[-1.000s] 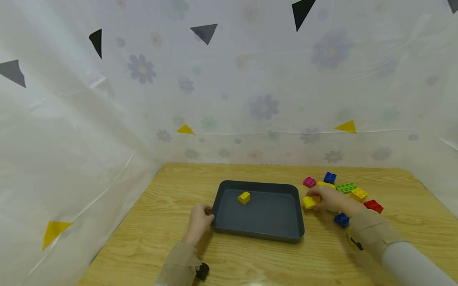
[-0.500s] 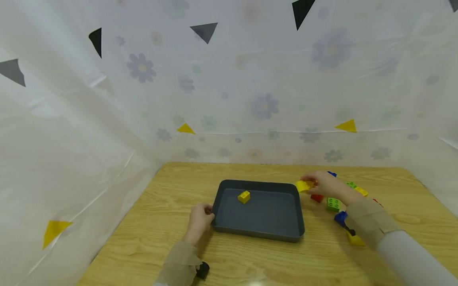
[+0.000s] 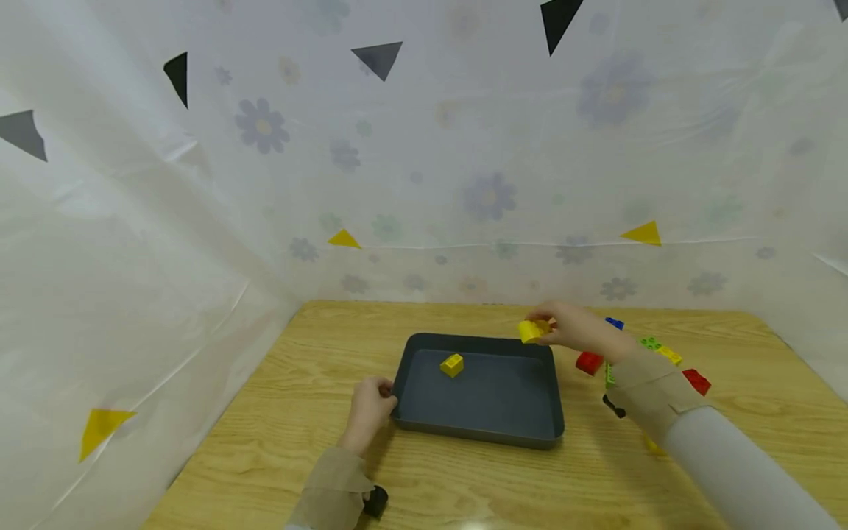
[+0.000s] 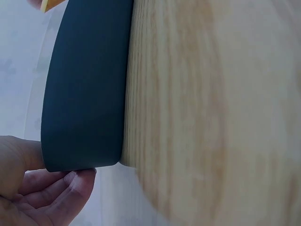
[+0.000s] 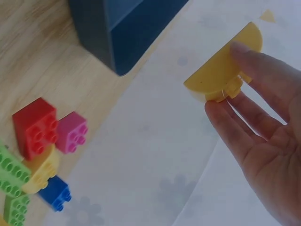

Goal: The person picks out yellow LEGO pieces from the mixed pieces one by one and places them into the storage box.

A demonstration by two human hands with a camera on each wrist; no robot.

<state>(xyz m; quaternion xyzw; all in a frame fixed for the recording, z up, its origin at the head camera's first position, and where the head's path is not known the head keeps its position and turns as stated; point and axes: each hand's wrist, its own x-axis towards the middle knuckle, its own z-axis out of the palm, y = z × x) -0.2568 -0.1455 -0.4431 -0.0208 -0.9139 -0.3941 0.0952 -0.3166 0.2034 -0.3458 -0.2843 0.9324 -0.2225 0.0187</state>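
Over the back right edge of the dark grey tray [image 3: 497, 408], my right hand [image 3: 575, 328] pinches a yellow toy building brick with a rounded end [image 3: 529, 332]. The right wrist view shows this yellow brick [image 5: 221, 70] between thumb and fingertips, its studs turned toward the fingers. My left hand [image 3: 368, 414] grips the tray's left side. In the left wrist view, the left thumb and fingers [image 4: 81, 186] close on the tray wall [image 4: 87, 94] near a corner. Inside the tray, left of its middle, lies a small yellow brick [image 3: 452, 366].
Right of the tray, several loose bricks lie on the wooden table [image 3: 285, 442], partly hidden by the right arm. Among them are a red brick [image 5: 36, 125], a pink brick [image 5: 71, 132], a blue brick [image 5: 54, 193] and green bricks [image 5: 11, 172]. A patterned sheet [image 3: 424, 184] hangs behind.
My right hand has lifted the rounded yellow brick from the pile and carried it left and back, over the tray's edge. The left hand and the tray have stayed in place.
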